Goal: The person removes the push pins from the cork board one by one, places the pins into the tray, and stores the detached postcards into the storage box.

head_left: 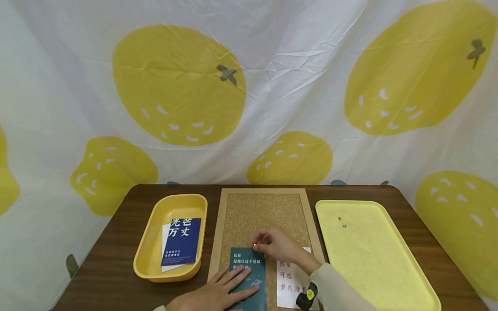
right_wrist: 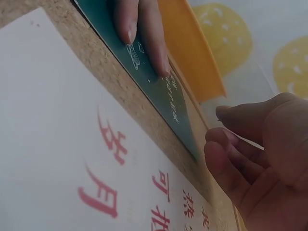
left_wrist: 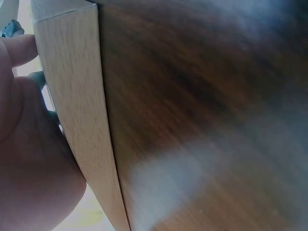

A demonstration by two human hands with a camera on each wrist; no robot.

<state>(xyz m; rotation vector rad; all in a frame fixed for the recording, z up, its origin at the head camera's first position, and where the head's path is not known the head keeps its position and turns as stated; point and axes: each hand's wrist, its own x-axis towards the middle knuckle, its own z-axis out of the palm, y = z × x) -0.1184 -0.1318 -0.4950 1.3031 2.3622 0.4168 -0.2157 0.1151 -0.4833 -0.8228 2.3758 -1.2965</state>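
Note:
A dark green card [head_left: 259,273] with white print lies on the framed corkboard [head_left: 264,216]. My left hand [head_left: 214,290] rests flat on it with fingers spread. At the card's top right corner my right hand [head_left: 281,247] pinches a tiny shiny piece, seemingly a thumbtack [head_left: 254,245], between thumb and index finger. In the right wrist view the fingertips stand close together near the card's end. A white card [head_left: 285,287] with red characters lies right of the green one, partly under my right forearm. The left wrist view shows the left hand beside the board's wooden frame [left_wrist: 72,72].
To the left, a yellow-orange bin [head_left: 149,246] holds a blue card [head_left: 182,244] over a white one. On the right stands a pale yellow tray [head_left: 377,255] with two small metallic tacks [head_left: 344,225]. A lemon-print cloth [head_left: 256,86] hangs behind the brown table [head_left: 113,263].

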